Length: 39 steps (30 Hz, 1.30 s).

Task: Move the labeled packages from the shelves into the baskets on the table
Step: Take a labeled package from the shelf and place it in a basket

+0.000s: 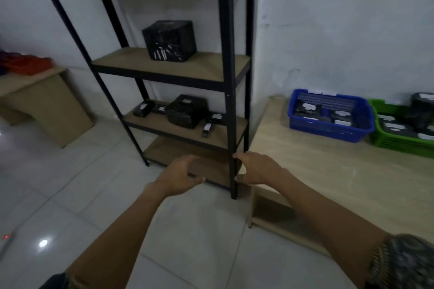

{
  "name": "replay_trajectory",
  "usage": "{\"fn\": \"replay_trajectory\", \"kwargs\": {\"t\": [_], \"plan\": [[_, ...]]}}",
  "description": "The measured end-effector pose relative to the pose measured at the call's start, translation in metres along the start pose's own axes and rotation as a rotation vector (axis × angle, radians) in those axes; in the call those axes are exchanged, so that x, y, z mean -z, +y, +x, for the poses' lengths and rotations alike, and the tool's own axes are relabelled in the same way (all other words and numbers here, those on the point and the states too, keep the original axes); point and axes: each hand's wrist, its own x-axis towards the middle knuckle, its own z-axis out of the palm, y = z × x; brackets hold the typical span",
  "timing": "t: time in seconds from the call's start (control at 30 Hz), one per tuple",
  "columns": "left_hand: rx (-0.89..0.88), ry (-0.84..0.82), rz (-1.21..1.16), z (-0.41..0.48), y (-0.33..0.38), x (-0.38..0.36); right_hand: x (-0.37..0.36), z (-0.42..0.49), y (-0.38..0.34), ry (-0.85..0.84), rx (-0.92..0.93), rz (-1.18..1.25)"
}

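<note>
The rack (pixel 229 77) stands left of the surface (pixel 317 171). One package (pixel 169 41) sits on its upper shelf; perhaps four lower packages (pixel 185 111) lie on the shelf below. At the surface's back, the left basket (pixel 328 134) stands just beside the right basket (pixel 399 144), both holding packages.

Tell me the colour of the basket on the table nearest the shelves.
The basket is blue, seen best in the head view.

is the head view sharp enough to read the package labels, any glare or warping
Head view: dim and soft, package labels in the blue basket unreadable; head view: a white glare spot on the floor tiles; head view: wide-angle warping tilts the shelf rack posts.
</note>
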Motion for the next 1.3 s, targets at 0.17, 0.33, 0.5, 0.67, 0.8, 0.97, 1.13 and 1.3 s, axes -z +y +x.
{"fn": "replay_trajectory", "kwargs": {"t": [0.17,0.33,0.5,0.67,0.8,0.97,1.13,1.3], "plan": [[0.065,0.121,-0.063,0.033,-0.083,0.038,0.001,0.102,-0.06,-0.027,0.102,0.044],[0.126,0.138,-0.029,0.072,-0.161,0.082,0.007,0.192,-0.113,-0.072,0.142,0.082],[0.137,0.136,0.01,0.111,-0.235,0.124,0.009,0.272,-0.168,-0.075,0.146,0.101],[0.091,0.091,0.037,0.163,-0.321,0.169,0.003,0.353,-0.222,-0.059,0.079,0.123],[0.04,0.029,0.068,0.206,-0.377,0.205,-0.005,0.413,-0.26,-0.057,0.007,0.129],[0.001,-0.032,0.121,0.264,-0.431,0.241,-0.014,0.477,-0.29,-0.06,-0.066,0.125],[-0.004,-0.119,0.164,0.328,-0.479,0.259,-0.024,0.547,-0.295,-0.097,-0.121,0.136],[-0.015,-0.144,0.168,0.382,-0.526,0.274,-0.03,0.621,-0.299,-0.144,-0.187,0.165]]}}
